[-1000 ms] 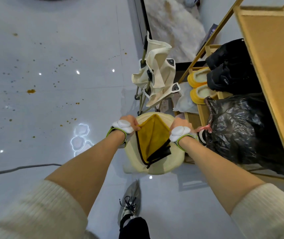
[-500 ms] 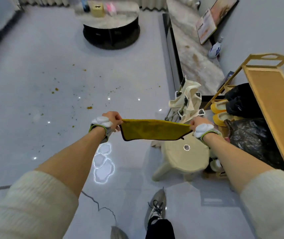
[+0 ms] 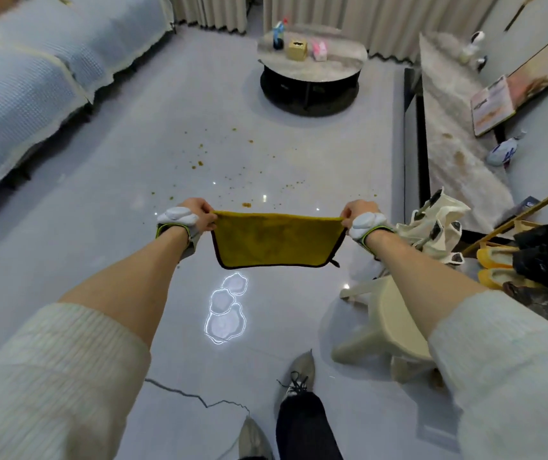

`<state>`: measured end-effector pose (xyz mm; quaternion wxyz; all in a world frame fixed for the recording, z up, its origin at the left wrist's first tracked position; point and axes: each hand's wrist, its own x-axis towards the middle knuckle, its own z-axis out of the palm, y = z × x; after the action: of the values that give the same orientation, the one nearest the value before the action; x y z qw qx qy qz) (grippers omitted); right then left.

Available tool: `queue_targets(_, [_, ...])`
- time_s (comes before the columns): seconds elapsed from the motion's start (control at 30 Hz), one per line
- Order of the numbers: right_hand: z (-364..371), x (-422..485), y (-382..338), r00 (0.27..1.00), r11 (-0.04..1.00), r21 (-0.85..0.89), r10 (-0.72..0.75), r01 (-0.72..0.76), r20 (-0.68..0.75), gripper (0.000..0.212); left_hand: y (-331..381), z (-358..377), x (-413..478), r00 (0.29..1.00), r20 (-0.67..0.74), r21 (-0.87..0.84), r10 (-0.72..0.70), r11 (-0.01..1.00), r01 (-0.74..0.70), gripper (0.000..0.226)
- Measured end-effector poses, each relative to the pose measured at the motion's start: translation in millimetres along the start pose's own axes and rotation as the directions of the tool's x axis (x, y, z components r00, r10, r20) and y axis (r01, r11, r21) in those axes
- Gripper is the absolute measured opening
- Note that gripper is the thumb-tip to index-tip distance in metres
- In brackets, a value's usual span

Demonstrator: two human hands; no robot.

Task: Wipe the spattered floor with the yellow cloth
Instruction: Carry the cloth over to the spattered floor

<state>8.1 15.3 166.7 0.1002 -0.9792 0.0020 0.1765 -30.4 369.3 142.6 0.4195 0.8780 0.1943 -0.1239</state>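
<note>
Over the glossy floor (image 3: 116, 200), the yellow cloth (image 3: 276, 240) hung spread between both hands, clear of the tiles. The left hand (image 3: 199, 218) pinched its upper left corner and the right hand (image 3: 355, 212) its upper right. Each grip was narrow, with fingers curled on the hem, so the top edge ran taut and the rest dropped as a flat sheet. Held so, it was probably being opened out to give a full wiping face before going down. The brown spatter (image 3: 197, 165) lay ahead on the floor, between the cloth and the round counter (image 3: 312, 66), not yet wiped. A pale stool (image 3: 392, 323) stood just to the person's right. No writing could be read: the boxes (image 3: 297, 49) on the counter and the open magazine (image 3: 492, 109) on the ledge were too blurred.
</note>
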Motion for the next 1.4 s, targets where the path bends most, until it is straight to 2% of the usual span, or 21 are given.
queue_targets(0.13, [22, 35, -48, 0.995, 0.997, 0.072, -0.044, 0.037, 0.095, 0.018, -38, -26, 22, 0.995, -0.068, 0.083, -0.076, 0.993, 0.082, 0.014])
queue_targets(0.27, [42, 75, -83, 0.979, 0.994, 0.071, -0.089, 0.077, 0.181, 0.02, -65, -37, 52, 0.986, -0.093, 0.128, -0.138, 0.981, 0.149, 0.009])
queue_targets(0.57, [34, 137, -159, 0.945, 0.973, 0.012, -0.228, 0.232, 0.232, 0.018, -93, -80, 93, 0.959, -0.178, 0.095, -0.222, 0.966, 0.241, 0.008])
queue_targets(0.77, [43, 166, -203, 0.927, 0.958, -0.042, -0.263, 0.284, 0.265, 0.016, -114, -106, 122, 0.945, -0.214, 0.089, -0.248, 0.958, 0.271, 0.008])
queue_targets(1.0, [74, 198, -245, 0.937, 0.965, -0.057, -0.233, 0.256, 0.259, 0.02, -155, -121, 179, 0.958, -0.151, 0.137, -0.243, 0.955, 0.264, 0.008])
queue_targets(1.13, [100, 214, -257, 0.948, 0.986, -0.001, -0.16, 0.167, 0.274, 0.021, -183, -113, 207, 0.96, -0.125, 0.097, -0.252, 0.96, 0.265, 0.011])
queue_targets(1.27, [138, 235, -247, 0.953, 0.994, 0.052, -0.111, 0.1, 0.281, 0.021, -212, -82, 235, 0.965, -0.118, 0.062, -0.234, 0.968, 0.243, 0.011])
queue_targets(1.4, [200, 271, -215, 0.95, 0.995, 0.066, -0.096, 0.08, 0.296, 0.021, -259, -17, 273, 0.97, -0.131, -0.004, -0.207, 0.978, 0.208, 0.009])
